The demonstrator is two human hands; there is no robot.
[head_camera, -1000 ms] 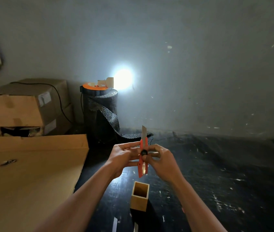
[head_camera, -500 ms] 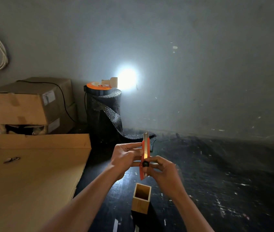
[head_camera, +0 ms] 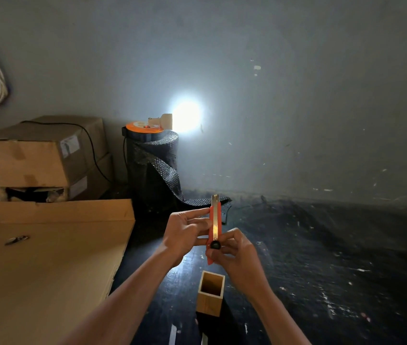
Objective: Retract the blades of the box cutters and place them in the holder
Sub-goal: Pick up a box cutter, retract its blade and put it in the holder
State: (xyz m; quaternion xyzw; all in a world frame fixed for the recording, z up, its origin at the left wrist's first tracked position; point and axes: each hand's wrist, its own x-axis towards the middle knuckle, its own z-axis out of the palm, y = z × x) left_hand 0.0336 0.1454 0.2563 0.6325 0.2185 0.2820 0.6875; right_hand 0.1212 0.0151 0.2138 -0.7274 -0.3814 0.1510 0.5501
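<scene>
I hold an orange box cutter [head_camera: 215, 221] upright above the dark floor. My left hand [head_camera: 185, 232] grips its upper body from the left. My right hand [head_camera: 237, 257] holds the lower part, thumb by the black slider knob [head_camera: 215, 244]. Only a short tip of silver blade shows above the orange body. A square wooden holder [head_camera: 210, 295] stands open-topped just below the cutter, nothing visible inside. Two pale blade-like items [head_camera: 172, 333] lie on the floor at the bottom edge, partly cut off.
A flat cardboard sheet [head_camera: 48, 270] lies to the left with a small metal object [head_camera: 17, 240] on it. Stacked cardboard boxes [head_camera: 40, 155] stand behind. A black bubble-wrap roll [head_camera: 152, 168] carries an orange reel and a bright lamp [head_camera: 186, 115] by the wall.
The black slider knob has moved down the cutter's body and the exposed blade has shortened. Both hands kept their grip.
</scene>
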